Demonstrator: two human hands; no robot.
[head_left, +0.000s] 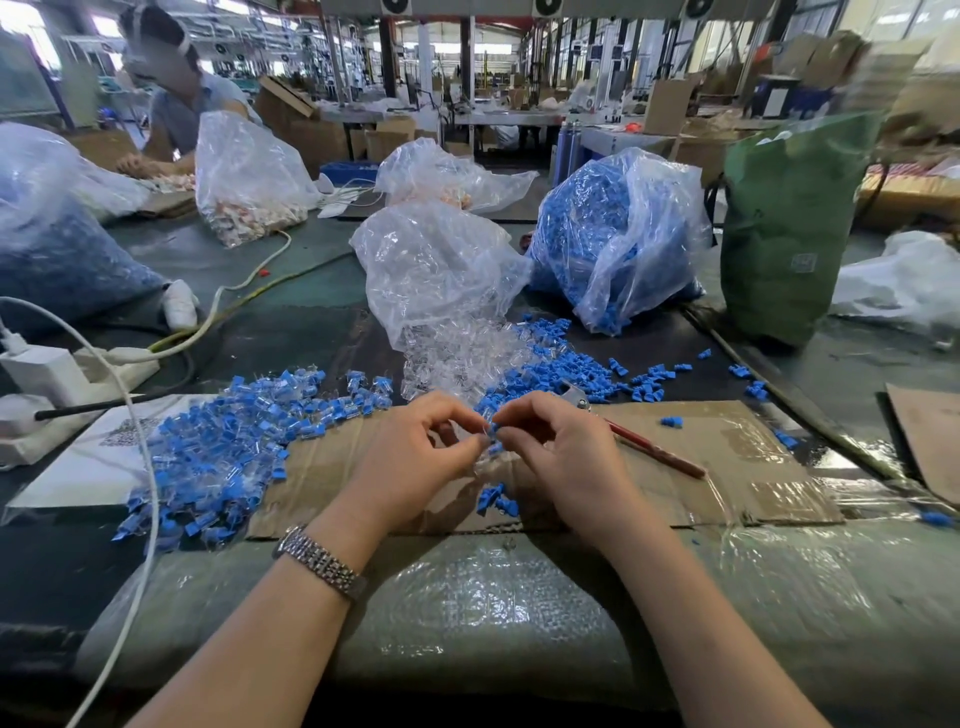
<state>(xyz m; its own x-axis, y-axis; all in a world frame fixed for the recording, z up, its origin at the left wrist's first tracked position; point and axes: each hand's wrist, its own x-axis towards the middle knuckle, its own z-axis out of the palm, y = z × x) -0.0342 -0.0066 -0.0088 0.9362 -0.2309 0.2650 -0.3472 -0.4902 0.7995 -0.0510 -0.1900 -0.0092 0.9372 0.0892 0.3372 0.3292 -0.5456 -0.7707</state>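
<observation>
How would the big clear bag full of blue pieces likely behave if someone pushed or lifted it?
The bag of blue pieces would probably sag and shift rather than slide as one block, since its thin film looks crumpled and slumped. Loose pieces lie spilled by its lower edge, so lifting it carelessly would likely spill more.

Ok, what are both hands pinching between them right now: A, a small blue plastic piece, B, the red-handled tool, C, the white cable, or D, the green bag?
A: the fingertips of the left hand and the right hand meet on a small blue plastic piece, while the red-handled tool lies untouched on the cardboard to the right.
</observation>
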